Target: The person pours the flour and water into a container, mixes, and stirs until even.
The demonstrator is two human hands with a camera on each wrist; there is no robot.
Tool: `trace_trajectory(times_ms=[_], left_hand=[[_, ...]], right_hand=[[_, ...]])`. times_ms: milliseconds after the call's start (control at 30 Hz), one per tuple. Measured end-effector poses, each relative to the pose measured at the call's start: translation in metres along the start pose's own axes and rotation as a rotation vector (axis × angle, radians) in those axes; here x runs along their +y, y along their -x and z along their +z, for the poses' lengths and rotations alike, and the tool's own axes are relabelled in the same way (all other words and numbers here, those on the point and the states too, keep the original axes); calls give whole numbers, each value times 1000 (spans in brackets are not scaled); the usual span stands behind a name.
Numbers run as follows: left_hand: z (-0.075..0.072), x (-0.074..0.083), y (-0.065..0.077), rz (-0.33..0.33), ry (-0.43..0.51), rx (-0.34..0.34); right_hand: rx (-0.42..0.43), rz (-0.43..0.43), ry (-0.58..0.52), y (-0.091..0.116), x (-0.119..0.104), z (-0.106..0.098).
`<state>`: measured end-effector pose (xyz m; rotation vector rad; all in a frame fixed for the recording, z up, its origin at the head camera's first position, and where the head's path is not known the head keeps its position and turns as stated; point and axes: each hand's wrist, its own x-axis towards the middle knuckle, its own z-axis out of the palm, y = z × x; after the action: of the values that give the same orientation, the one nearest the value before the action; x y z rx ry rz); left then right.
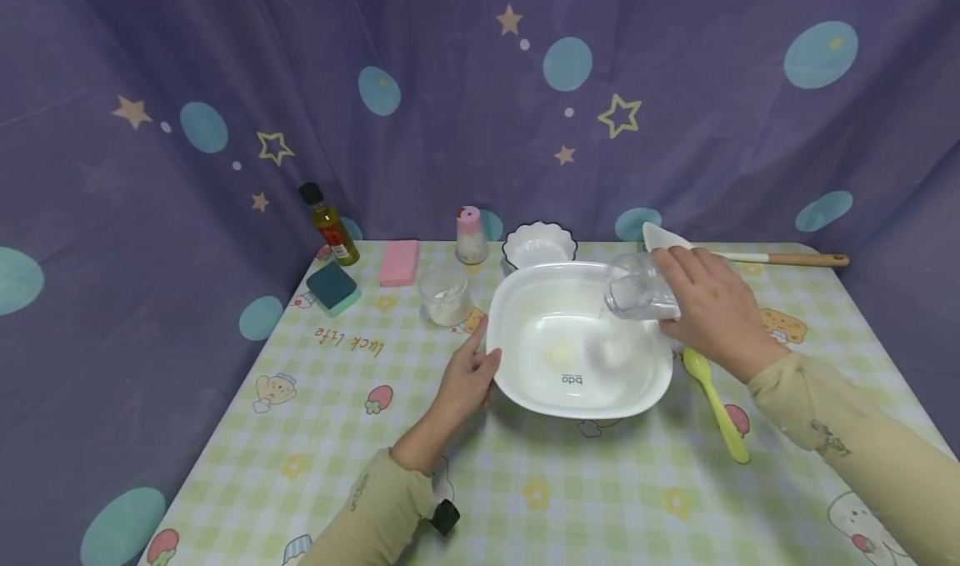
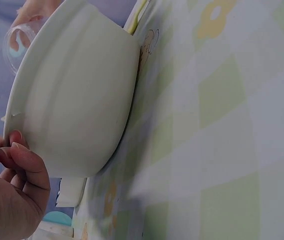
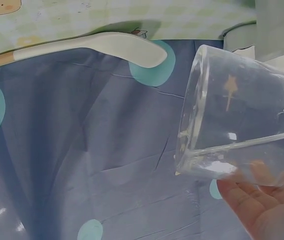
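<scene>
A white basin (image 1: 517,333) marked "bdo" stands on the table with a pale patch and some clear liquid in its bottom. My left hand (image 1: 465,376) grips its left rim, thumb and fingers on either side; the outer wall of the basin (image 2: 82,95) fills much of the left wrist view. In my right hand (image 1: 712,309) is a clear plastic cup (image 1: 636,287), tipped on its side over the basin's right part, mouth to the left. Water lies along the lower side of the cup (image 3: 231,155). The right fingers wrap the cup's far end.
A yellow-green spoon (image 1: 716,408) lies right of the basin. Behind it are a white spatula (image 1: 795,259) and a scalloped bowl (image 1: 540,245). Leftward stand a cup of white powder (image 1: 446,303), a pink-capped shaker (image 1: 471,237), a pink sponge (image 1: 399,263), a green sponge (image 1: 333,288) and an oil bottle (image 1: 335,232).
</scene>
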<state>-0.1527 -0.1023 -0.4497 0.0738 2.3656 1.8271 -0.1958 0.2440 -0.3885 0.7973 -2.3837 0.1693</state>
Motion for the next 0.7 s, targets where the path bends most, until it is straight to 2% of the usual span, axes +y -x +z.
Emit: trace_trajectory(times_ms=[700], left_hand=[[-1, 0, 0, -3, 4, -5]], right_hand=[[17, -38, 64, -4, -6, 5]])
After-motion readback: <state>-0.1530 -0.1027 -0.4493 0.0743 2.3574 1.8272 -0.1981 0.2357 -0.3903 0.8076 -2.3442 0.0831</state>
